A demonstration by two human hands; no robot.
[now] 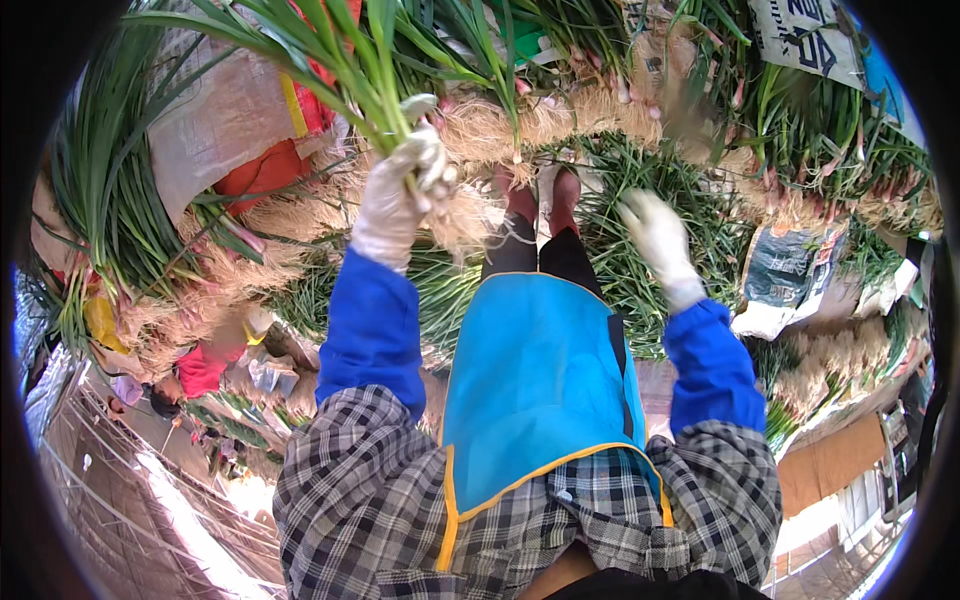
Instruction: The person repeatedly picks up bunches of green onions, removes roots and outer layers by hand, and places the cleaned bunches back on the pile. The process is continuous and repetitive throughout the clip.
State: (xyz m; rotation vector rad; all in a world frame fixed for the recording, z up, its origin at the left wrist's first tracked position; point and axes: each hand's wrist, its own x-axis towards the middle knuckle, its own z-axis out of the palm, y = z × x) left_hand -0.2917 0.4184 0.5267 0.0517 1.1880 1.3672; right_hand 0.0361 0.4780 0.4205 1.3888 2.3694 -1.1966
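My left hand point(405, 180), in a white glove, grips a bunch of young garlic plants point(375, 90) by the lower stems. Their long green leaves point away from me, and pale stringy roots point(461, 221) hang out below the fist. My right hand point(656, 236), also gloved in white, hovers over a heap of loose green leaves point(637, 169). It is somewhat blurred by motion and nothing shows in its fingers. Beyond both hands runs a row of garlic with pinkish bulbs and a thick fringe of roots point(555, 116).
A blue apron point(540, 375) covers my lap, above reddish boots point(564, 196). Piled garlic point(120, 172) stands at the left beside a pale sack point(217, 112). A printed sack point(791, 266) lies at the right. Another person in red point(202, 371) is at the lower left.
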